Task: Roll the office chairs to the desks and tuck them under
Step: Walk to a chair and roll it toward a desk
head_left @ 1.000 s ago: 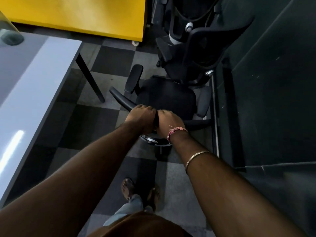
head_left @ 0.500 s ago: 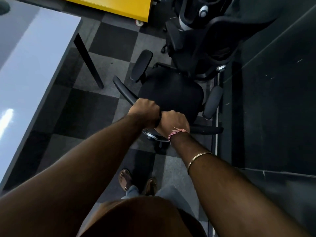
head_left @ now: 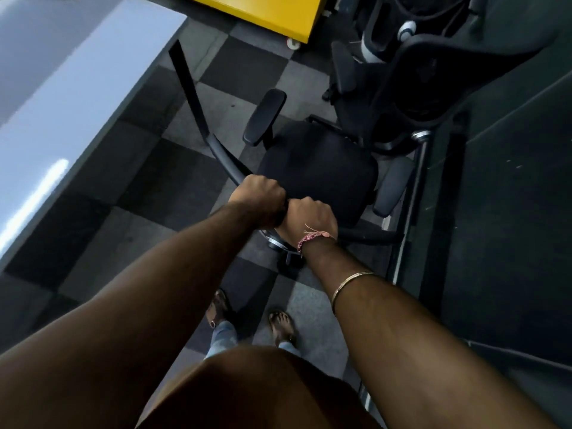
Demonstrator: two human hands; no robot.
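The left hand (head_left: 258,198) and right hand (head_left: 309,219) both grip the top rail of the office chair (head_left: 315,171), which stands right of the desk (head_left: 62,119), not yet tucked under; rolling and tucking remain.

seen from above, the left hand (head_left: 259,198) and the right hand (head_left: 311,219) sit side by side, knuckles up, both curled round the top rail of the backrest of a black office chair (head_left: 318,168), whose seat and two padded armrests spread out beyond them. a white desk (head_left: 62,97) with a dark slanted leg runs along the left, well apart from the chair, and a second black chair (head_left: 411,75) stands just behind it against the dark wall on the right. a yellow cabinet (head_left: 272,10) on a caster stands at the top, over checkered grey floor tiles (head_left: 247,66), and two sandalled feet show below the arms.
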